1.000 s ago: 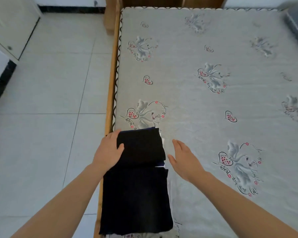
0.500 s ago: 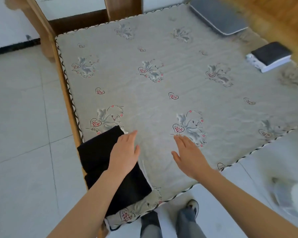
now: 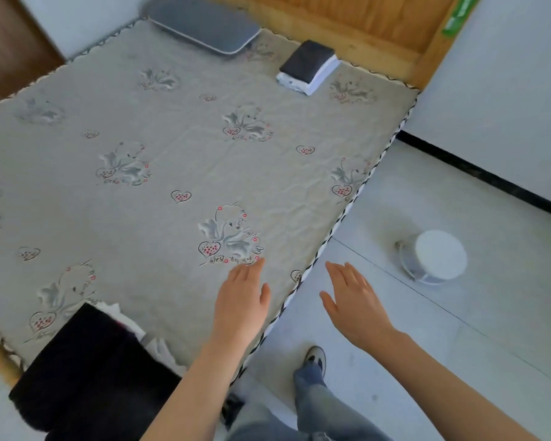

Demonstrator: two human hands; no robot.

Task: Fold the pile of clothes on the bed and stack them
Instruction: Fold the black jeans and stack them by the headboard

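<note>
Grey swan-printed bedding point(image 3: 178, 128) fills our head view, the folded black garment point(image 3: 86, 354) at its near-left corner and a small folded stack point(image 3: 309, 66) far off by the pillow point(image 3: 201, 23). Our left hand point(image 3: 240, 300) and right hand point(image 3: 353, 300) hover flat, fingers straight, holding nothing; we judge the garment soft, light and floppy, best scooped from underneath along both long edges.

Bed point(image 3: 185, 173): we see a grey cover printed with swans and hearts, edged in black-and-white trim, on a wooden frame.
Near left corner: we note a folded black garment point(image 3: 86, 354) lying on the cover, with pale cloth point(image 3: 131, 326) showing at its right edge.
Far right: we note a small folded stack point(image 3: 309, 66), dark on top and white beneath.
Far edge: we note a flat grey pillow point(image 3: 201, 25).
Floor point(image 3: 427, 345): we see pale tiles, and a round white stool point(image 3: 436, 257) beside the bed.
</note>
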